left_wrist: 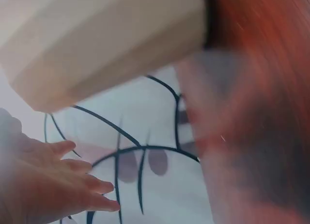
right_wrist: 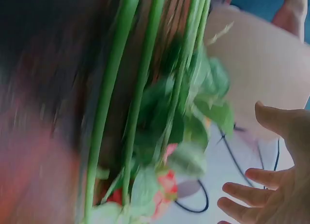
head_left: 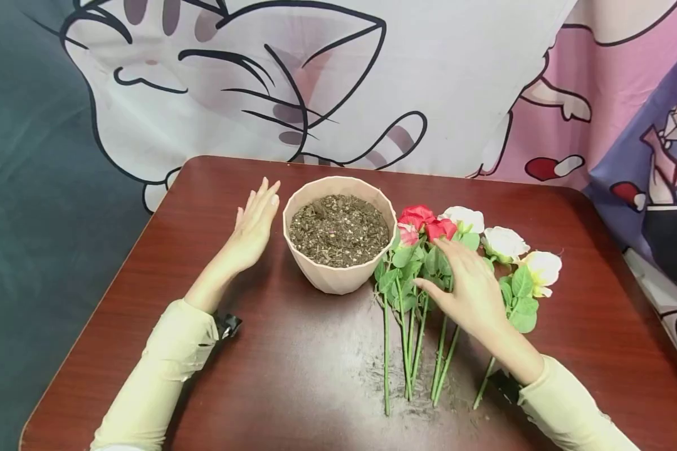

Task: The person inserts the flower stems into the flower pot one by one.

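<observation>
A pale pink faceted flowerpot (head_left: 338, 282) filled with dark soil (head_left: 341, 230) stands on the table. To its left my left hand (head_left: 252, 230) is held with straight fingers, apart from the pot and holding nothing. Right of the pot lie red roses (head_left: 416, 217) and white roses (head_left: 503, 244) with green stems (head_left: 386, 351). Over these flowers hovers my right hand (head_left: 469, 287), thumb spread from the fingers, and it hides some of the stems. In the right wrist view that hand (right_wrist: 276, 185) shows nothing in its fingers.
The reddish-brown table (head_left: 293, 376) has rounded far corners. Bits of soil (head_left: 457, 401) are scattered near the stem ends. Behind the table hangs a curtain (head_left: 457, 75) printed with a cartoon cat.
</observation>
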Motion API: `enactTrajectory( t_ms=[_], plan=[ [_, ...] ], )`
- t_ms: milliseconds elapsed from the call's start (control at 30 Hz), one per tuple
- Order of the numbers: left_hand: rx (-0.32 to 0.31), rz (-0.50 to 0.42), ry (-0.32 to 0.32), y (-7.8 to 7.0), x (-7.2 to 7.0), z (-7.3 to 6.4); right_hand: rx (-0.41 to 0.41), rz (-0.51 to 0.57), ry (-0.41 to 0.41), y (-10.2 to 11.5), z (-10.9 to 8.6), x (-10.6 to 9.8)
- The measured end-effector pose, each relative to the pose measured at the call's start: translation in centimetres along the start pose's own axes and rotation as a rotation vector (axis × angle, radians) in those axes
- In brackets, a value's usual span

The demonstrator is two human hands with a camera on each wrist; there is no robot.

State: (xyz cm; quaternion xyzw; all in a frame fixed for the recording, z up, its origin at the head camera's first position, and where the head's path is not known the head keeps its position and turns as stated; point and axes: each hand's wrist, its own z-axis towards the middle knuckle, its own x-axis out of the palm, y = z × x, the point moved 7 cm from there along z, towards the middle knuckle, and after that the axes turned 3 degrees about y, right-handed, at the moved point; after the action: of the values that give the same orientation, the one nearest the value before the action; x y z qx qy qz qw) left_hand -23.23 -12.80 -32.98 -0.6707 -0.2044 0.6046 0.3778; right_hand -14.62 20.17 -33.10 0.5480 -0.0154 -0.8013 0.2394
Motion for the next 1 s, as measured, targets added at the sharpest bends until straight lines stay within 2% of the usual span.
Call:
enactTrajectory(
  t_ms=[67, 200, 300, 467, 633, 733, 900, 1000],
  plan=[
    [0.009, -0.144, 0.025, -0.6, 0.0, -0.3, -0.015, 0.005, 0.026, 0.9, -0.3, 0.4],
    [0.006, -0.498, 0.08, -1.9, 0.1, -0.8, -0.024, 0.008, 0.097, 2.4, -1.0, 1.5],
    [-0.009, -0.663, 0.091, -2.5, 0.1, -0.8, -0.054, -0.007, 0.138, 3.4, -1.6, 2.4],
    [-0.042, -0.711, 0.095, -2.2, 0.4, -0.1, -0.063, -0.012, 0.219, 4.4, -2.7, 4.1],
    [-0.04, -0.706, 0.102, -1.0, 0.7, 0.3, 0.008, 0.034, 0.427, 5.0, -3.5, 6.4],
    [-0.058, -0.699, 0.109, -0.6, 0.6, 0.4, 0.058, 0.085, 0.517, 5.0, -3.5, 7.3],
    [-0.077, -0.667, 0.123, -1.0, 0.5, 1.0, 0.085, 0.135, 0.58, 4.7, -2.7, 8.0],
    [-0.084, -0.648, 0.121, -1.2, 0.3, 1.3, 0.104, 0.219, 0.641, 4.5, -2.6, 8.6]
  ],
)
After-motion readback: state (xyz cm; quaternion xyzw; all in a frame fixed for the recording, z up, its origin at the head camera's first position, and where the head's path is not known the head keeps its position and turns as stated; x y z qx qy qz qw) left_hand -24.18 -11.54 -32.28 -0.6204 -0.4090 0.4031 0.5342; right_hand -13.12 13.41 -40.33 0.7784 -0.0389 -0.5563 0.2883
